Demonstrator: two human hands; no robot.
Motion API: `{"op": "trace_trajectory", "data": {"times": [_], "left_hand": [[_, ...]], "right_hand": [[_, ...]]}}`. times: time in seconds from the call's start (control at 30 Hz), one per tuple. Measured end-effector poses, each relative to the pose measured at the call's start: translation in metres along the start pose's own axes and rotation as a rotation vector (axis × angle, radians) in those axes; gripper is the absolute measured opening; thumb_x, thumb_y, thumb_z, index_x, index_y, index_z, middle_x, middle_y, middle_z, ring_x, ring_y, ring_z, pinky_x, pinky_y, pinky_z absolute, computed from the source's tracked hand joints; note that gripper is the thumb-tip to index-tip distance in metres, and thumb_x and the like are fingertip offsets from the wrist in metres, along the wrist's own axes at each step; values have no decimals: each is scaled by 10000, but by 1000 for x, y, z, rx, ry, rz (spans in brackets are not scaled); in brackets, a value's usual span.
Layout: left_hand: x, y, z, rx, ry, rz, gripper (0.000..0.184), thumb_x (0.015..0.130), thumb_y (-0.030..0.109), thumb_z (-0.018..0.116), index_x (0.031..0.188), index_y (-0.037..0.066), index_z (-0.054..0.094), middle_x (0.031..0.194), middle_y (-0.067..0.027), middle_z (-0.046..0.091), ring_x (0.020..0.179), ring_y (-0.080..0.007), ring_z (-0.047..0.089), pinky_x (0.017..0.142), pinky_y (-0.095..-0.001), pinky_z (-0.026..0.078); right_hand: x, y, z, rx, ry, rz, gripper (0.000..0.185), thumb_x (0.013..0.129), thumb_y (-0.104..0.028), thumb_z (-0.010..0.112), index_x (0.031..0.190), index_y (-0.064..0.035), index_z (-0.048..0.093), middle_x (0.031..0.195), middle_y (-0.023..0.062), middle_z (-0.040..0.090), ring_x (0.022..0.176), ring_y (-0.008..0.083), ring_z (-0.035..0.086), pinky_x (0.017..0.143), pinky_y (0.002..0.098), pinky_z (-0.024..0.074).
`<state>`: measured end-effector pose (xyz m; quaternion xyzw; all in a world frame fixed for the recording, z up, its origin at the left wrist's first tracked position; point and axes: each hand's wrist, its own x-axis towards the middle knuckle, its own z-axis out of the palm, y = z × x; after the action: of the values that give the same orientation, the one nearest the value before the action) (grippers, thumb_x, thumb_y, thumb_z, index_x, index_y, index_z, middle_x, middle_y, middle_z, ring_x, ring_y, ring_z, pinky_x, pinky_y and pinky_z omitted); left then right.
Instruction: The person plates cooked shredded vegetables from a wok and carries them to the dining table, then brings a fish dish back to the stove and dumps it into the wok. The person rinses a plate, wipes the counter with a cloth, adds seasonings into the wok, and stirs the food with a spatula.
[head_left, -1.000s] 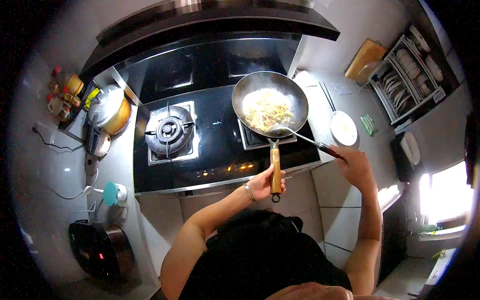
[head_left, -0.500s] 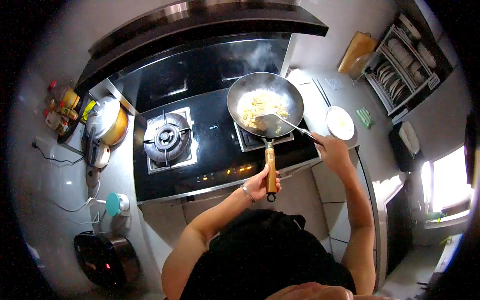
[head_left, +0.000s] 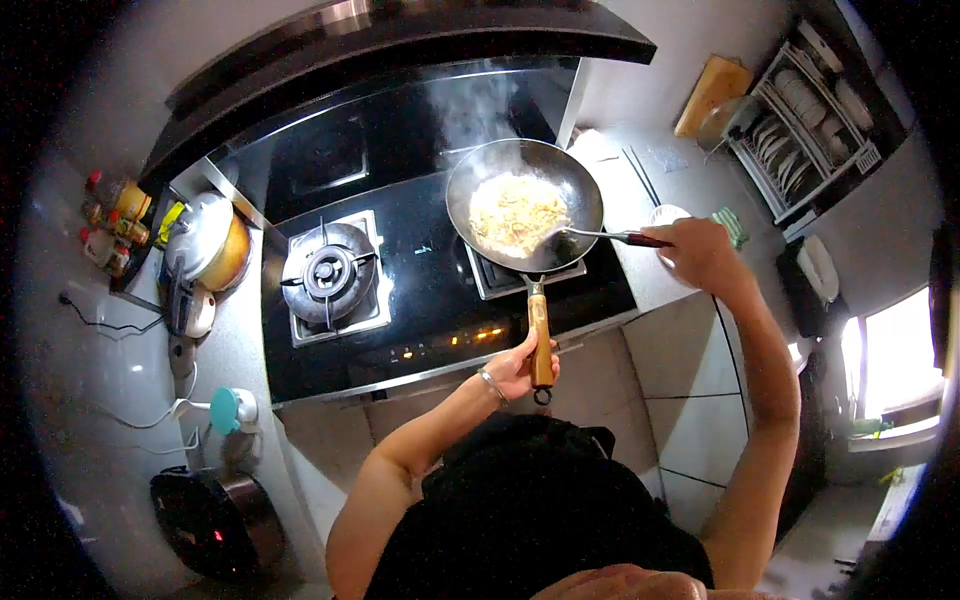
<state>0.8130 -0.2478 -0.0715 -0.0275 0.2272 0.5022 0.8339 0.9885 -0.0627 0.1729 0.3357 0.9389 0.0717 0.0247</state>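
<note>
My left hand (head_left: 516, 368) is wrapped round the wooden handle (head_left: 540, 335) of a wok (head_left: 585, 200), which sits over the right burner. Yellowish food (head_left: 517, 213) lies steaming in the wok. My right hand (head_left: 700, 250), at the right of the stove, grips the dark handle of a metal spatula (head_left: 612, 236). The spatula's head is inside the wok, at the right edge of the food. Beneath my right hand a white plate (head_left: 668, 215) is partly hidden.
Left of the wok is a bare burner (head_left: 332, 273). A pot (head_left: 220, 245) and seasoning bottles (head_left: 118, 220) stand at the far left. At the right are chopsticks (head_left: 641, 175), a cutting board (head_left: 713, 97) and a dish rack (head_left: 800, 135). A range hood (head_left: 420, 50) hangs above.
My right hand has moved right and up, over the plate, and the spatula's head has shifted right in the wok. The food is gathered more to the left. More steam rises.
</note>
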Motion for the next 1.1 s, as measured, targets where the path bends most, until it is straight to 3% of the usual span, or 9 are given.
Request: {"op": "trace_trajectory", "data": {"times": [0.1,0.2,0.23,0.53,0.63,0.77,0.87,0.97,1.1], "left_hand": [[2,-2,-2,-28,32,-4,472,896,447,427,1112,28,429,889,-109,515,847,-227,519,786,-389,459],[2,-4,-2,-23,10,14,468,901,439,420,1119,25,431,892,-113,513,852,-228,519,790,-389,460],[2,-4,0,-22,-2,29,422,886,414,479,1063,31,467,882,-115,526,829,-225,531,767,-379,481],[4,-4,-1,-80,-52,-11,465,902,437,421,1110,21,429,905,-114,496,852,-227,509,821,-388,453],[8,-3,-5,-110,-43,-33,466,898,438,432,1111,24,427,913,-114,488,858,-226,502,818,-386,453],[5,-1,-3,-150,-19,-65,461,890,426,456,1100,16,442,913,-115,481,853,-231,497,812,-374,455],[-2,1,3,-119,-26,-64,453,889,413,466,1093,10,451,906,-117,480,853,-230,495,809,-365,454],[-3,3,-2,-103,-53,-71,446,889,405,471,1093,9,452,902,-119,484,849,-229,491,806,-363,451],[-2,6,-10,-163,-68,-75,446,898,410,450,1098,12,450,903,-125,487,840,-228,485,800,-368,448]], "right_hand": [[-1,1,-36,-131,-16,-39,232,784,-179,570,981,-264,658,753,90,624,726,271,608,610,396,467],[10,13,-3,-109,41,-56,261,786,-178,583,1038,-212,644,760,118,611,700,305,587,625,423,440],[16,8,7,-68,3,38,259,777,-166,584,1027,-195,647,766,136,614,716,311,591,630,423,439],[13,43,87,486,202,143,260,822,-186,532,1041,-68,609,852,191,621,794,347,604,687,395,468],[12,12,87,522,125,137,272,823,-178,518,1070,-101,605,821,198,616,769,355,601,668,393,469],[17,11,85,599,272,140,286,826,-169,526,1101,-136,596,825,181,622,754,355,602,653,398,471],[37,-11,118,527,346,164,329,808,-173,568,1136,-187,584,834,155,629,729,329,606,639,391,476],[46,-19,165,323,409,56,415,795,-118,565,1185,-260,548,686,94,516,600,280,553,544,375,451],[24,-17,140,183,431,32,433,771,-58,548,1146,-272,577,675,71,498,578,238,548,501,355,438]]}}
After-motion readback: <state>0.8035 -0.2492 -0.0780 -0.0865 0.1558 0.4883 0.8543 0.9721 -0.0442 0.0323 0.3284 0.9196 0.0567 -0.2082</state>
